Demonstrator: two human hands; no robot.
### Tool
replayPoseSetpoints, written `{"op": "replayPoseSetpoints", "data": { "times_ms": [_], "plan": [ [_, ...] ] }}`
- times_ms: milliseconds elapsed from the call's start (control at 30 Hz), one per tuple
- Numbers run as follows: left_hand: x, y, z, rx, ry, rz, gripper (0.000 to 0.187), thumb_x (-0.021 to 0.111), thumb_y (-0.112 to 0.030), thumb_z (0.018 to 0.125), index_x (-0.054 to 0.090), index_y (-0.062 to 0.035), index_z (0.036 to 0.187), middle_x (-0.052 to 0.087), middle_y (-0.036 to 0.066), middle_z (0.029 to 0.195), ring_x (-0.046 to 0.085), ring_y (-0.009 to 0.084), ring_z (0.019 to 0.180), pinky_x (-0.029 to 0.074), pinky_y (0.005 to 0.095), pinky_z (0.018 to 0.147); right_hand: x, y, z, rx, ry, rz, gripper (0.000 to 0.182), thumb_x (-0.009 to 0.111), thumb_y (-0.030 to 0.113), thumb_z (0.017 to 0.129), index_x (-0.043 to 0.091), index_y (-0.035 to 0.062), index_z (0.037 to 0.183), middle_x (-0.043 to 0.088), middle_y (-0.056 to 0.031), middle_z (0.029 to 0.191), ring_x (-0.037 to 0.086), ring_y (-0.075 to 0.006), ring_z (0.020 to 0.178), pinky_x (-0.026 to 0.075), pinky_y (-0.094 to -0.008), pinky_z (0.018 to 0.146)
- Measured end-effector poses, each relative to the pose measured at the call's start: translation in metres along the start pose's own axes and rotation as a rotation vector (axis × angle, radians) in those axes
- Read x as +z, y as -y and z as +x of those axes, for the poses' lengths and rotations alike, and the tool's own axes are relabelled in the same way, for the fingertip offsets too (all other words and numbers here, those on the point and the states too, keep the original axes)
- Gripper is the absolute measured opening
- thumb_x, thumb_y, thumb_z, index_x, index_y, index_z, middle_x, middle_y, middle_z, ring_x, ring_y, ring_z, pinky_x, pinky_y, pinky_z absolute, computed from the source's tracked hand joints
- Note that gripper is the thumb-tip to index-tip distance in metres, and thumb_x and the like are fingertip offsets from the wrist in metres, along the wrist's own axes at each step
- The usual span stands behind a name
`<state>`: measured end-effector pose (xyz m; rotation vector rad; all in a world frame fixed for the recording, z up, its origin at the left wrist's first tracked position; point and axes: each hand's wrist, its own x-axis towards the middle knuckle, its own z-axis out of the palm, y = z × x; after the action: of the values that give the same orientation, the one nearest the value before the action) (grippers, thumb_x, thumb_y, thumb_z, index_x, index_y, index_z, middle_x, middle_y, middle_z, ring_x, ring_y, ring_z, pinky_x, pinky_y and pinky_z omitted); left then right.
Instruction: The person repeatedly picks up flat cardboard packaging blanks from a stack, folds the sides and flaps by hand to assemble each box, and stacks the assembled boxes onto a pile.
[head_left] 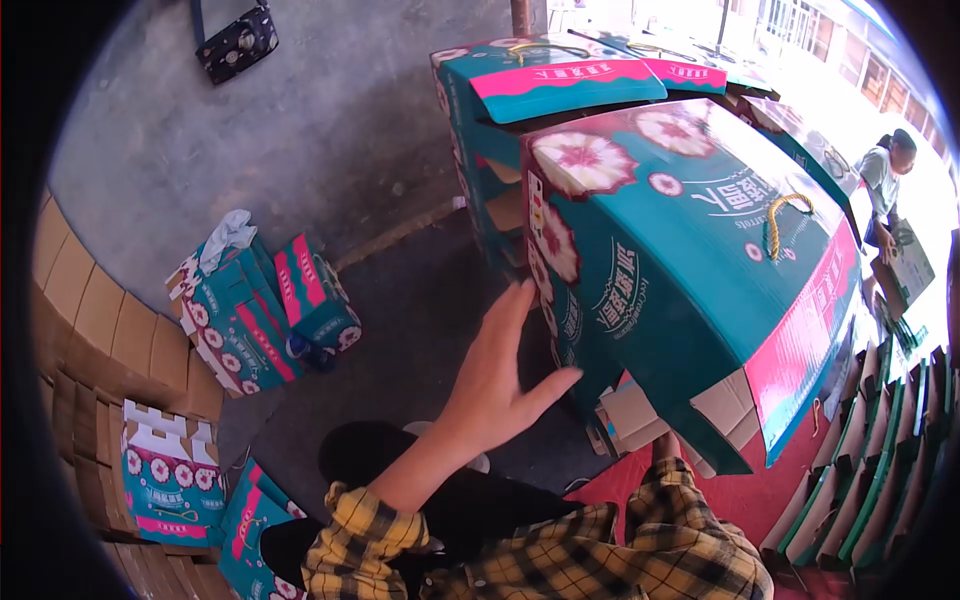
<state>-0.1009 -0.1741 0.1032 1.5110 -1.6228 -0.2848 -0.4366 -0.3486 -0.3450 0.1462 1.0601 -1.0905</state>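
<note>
A large teal and pink carton (690,250) with printed pink-and-white slices and a yellow rope handle stands tilted before me, its lower flaps open. My left hand (497,375) is at its left side, fingers spread and thumb apart, holding nothing; the fingertips are at the carton's edge. My right hand (668,447) is low by the brown inner flaps (633,415), mostly hidden behind the carton and its flaps, so its fingers do not show. Both sleeves are yellow and black plaid.
More teal cartons (560,85) stand behind. Printed boxes (235,320) sit on the dark floor at left, beside stacked brown cardboard (110,320). Folded cartons (870,460) line the right. Another person (885,180) holds a carton at far right. A bag (238,45) hangs on the wall.
</note>
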Motion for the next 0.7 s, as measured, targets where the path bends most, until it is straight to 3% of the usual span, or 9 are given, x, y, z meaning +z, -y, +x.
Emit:
{"op": "replayPoseSetpoints", "data": {
  "times_ms": [100,333,400,433,500,700],
  "plan": [
    [-0.006,0.018,-0.032,-0.076,0.103,0.040,0.084,0.073,-0.027,0.080,0.026,0.0041,0.142,0.031,0.025,0.144,0.033,0.0377,0.135,0.029,0.0418,0.109,-0.004,0.019,0.018,-0.017,-0.012,0.015,0.015,0.057,0.028,0.090,0.057,0.0130,0.086,0.053,0.0011,0.070,0.057,-0.0177,0.065,0.046,-0.0289,0.054],
    [-0.051,0.064,-0.137,-0.373,-0.016,0.310,0.075,0.071,-0.020,0.079,0.033,0.0025,0.140,0.038,0.021,0.141,0.043,0.0322,0.126,0.035,0.0395,0.105,-0.018,0.067,0.056,-0.041,-0.039,0.049,0.015,0.057,0.027,0.090,0.056,0.0127,0.085,0.052,0.0010,0.068,0.056,-0.0178,0.063,0.045,-0.0290,0.054],
    [-0.065,0.063,-0.156,-0.504,-0.055,0.331,0.073,0.069,-0.029,0.081,0.036,0.0046,0.137,0.038,0.024,0.140,0.038,0.0377,0.130,0.029,0.0438,0.108,-0.024,0.075,0.061,-0.037,-0.047,0.045,0.016,0.057,0.027,0.090,0.056,0.0125,0.085,0.052,0.0010,0.068,0.056,-0.0178,0.063,0.045,-0.0290,0.053],
    [-0.067,0.061,-0.161,-0.518,-0.053,0.332,0.073,0.069,-0.029,0.081,0.036,0.0046,0.137,0.038,0.024,0.140,0.038,0.0377,0.130,0.029,0.0438,0.108,-0.029,0.077,0.061,-0.035,-0.057,0.040,0.016,0.057,0.027,0.090,0.056,0.0125,0.085,0.051,0.0010,0.068,0.055,-0.0178,0.063,0.045,-0.0290,0.053],
    [-0.071,0.054,-0.168,-0.494,0.017,0.623,0.071,0.065,-0.036,0.083,0.038,0.0033,0.136,0.040,0.023,0.138,0.036,0.0376,0.131,0.024,0.0488,0.109,-0.035,0.082,0.061,-0.036,-0.069,0.027,0.016,0.057,0.027,0.090,0.056,0.0124,0.084,0.051,0.0009,0.067,0.055,-0.0179,0.063,0.045,-0.0291,0.053],
    [-0.068,0.053,-0.189,-0.424,0.062,0.752,0.068,0.063,-0.039,0.082,0.043,0.0007,0.133,0.042,0.020,0.137,0.035,0.0366,0.131,0.018,0.0544,0.110,-0.064,0.099,0.049,-0.042,-0.110,-0.002,0.016,0.056,0.026,0.091,0.055,0.0120,0.084,0.050,0.0008,0.066,0.054,-0.0180,0.062,0.044,-0.0291,0.053]
  ]
}}
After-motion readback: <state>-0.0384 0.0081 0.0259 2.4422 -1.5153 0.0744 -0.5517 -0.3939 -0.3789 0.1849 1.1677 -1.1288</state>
